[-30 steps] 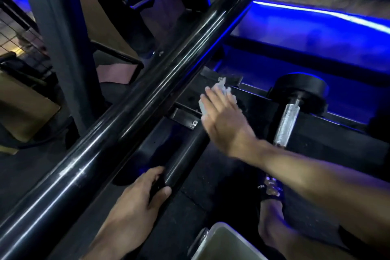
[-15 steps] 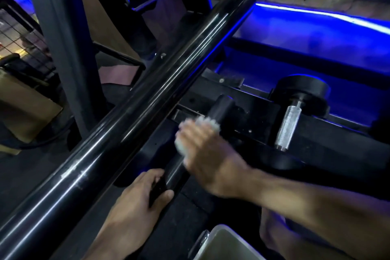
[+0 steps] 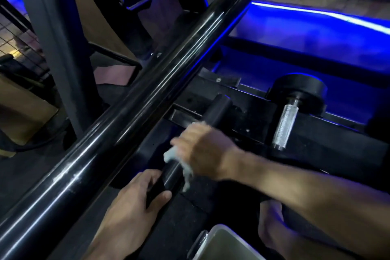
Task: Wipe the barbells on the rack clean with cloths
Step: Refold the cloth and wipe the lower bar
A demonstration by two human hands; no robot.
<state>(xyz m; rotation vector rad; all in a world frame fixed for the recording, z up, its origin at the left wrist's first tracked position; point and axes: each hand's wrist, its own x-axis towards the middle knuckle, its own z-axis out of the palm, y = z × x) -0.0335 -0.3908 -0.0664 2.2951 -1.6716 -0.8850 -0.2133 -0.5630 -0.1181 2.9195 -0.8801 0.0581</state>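
A short black barbell bar [image 3: 215, 110] lies on the low rack [image 3: 249, 118], running from the middle toward me. My left hand [image 3: 135, 202] grips its near end from below left. My right hand [image 3: 202, 152] wraps a pale cloth [image 3: 171, 155] round the bar just above the left hand; the hand is blurred. A dumbbell with a knurled silver handle [image 3: 285, 124] and a black head [image 3: 299, 91] rests on the rack to the right.
A thick glossy black rail [image 3: 135, 107] crosses diagonally from bottom left to top centre, just left of the bar. A grey upright post [image 3: 54, 48] stands at left. A metal bin corner [image 3: 223, 245] sits at the bottom. My bare foot [image 3: 272, 224] is on the dark floor.
My right hand with the cloth has slid down the bar toward me, from its far end to just above my left hand. The left hand has kept its grip.
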